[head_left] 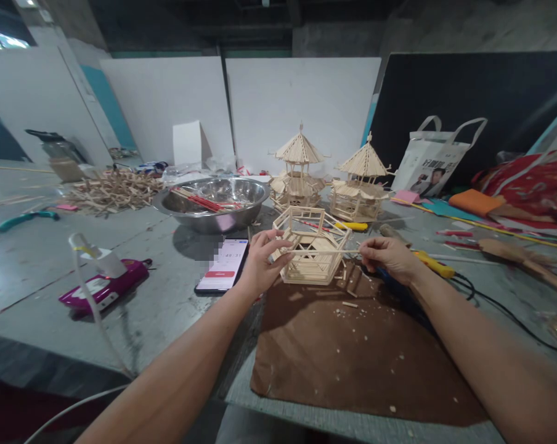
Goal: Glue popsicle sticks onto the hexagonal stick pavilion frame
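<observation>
Workbench: grey and cluttered, reaching away under everything; places below are told from the stick frame, a many-sided open cage of thin pale wood
Brown cloth: in front of the stick frame, dotted with pale crumbs; short cut pieces lie near its right side
Right hand: just right of the frame; thumb and fingers pinch one end of a thin stick, which runs level across the frame's near side
Left hand: at the frame's left side, fingers bent at the stick's other end; whether they grasp stick, frame or both, I cannot tell
Stick frame: between the hands, at the cloth's far edge; base, side struts and upper rim look joined; the thin stick does not look fixed in place
Phone: left of the frame, lying screen up
Basin: behind and left of the frame; metal, holding red sticks
Pavilions: two, behind the frame, with pointed roofs; beside them, the frame seems to lack its upper storey and roofing
White panels: upright, farthest behind the frame
</observation>
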Tool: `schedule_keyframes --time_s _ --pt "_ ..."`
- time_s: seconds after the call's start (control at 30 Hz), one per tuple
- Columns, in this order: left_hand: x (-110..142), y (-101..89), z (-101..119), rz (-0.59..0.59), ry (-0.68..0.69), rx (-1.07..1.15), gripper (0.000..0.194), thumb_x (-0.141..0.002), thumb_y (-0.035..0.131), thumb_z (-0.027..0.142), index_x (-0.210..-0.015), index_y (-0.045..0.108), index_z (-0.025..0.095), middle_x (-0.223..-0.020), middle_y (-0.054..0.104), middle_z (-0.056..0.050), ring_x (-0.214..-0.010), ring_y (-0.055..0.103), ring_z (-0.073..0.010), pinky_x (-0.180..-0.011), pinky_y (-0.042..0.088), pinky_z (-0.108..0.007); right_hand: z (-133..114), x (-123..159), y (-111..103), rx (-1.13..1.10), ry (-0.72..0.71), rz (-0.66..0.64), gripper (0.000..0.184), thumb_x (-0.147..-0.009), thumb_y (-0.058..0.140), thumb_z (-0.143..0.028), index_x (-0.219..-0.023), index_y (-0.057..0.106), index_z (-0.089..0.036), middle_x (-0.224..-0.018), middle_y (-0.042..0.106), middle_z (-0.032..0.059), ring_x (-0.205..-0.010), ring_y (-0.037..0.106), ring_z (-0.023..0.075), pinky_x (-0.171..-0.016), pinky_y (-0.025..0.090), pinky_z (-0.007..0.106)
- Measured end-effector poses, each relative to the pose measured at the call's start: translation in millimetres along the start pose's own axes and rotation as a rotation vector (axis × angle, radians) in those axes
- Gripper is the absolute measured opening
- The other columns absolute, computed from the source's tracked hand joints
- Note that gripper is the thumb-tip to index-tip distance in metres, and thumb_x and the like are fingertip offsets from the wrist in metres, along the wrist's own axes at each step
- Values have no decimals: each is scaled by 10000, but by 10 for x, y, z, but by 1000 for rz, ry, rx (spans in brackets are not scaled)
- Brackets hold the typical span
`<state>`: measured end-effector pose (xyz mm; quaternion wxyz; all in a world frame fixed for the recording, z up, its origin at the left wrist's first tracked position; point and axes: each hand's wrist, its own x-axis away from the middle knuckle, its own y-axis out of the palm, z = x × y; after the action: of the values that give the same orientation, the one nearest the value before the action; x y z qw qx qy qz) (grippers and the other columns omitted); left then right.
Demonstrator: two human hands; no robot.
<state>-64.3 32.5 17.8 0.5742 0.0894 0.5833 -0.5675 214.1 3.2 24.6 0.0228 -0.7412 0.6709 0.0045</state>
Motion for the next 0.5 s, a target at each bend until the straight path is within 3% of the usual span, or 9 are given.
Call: schedule_keyframes --time_s 0.5 --pt "4 2 -12 -2 -17 17 201 -700 610 308 -881 605 221 -1061 513 -50 -1017 445 -184 -885 357 -356 21 -38 -51 123 -49 23 256 -562 706 -367 -613 571 -155 -464 519 -40 -356 411 48 -366 292 189"
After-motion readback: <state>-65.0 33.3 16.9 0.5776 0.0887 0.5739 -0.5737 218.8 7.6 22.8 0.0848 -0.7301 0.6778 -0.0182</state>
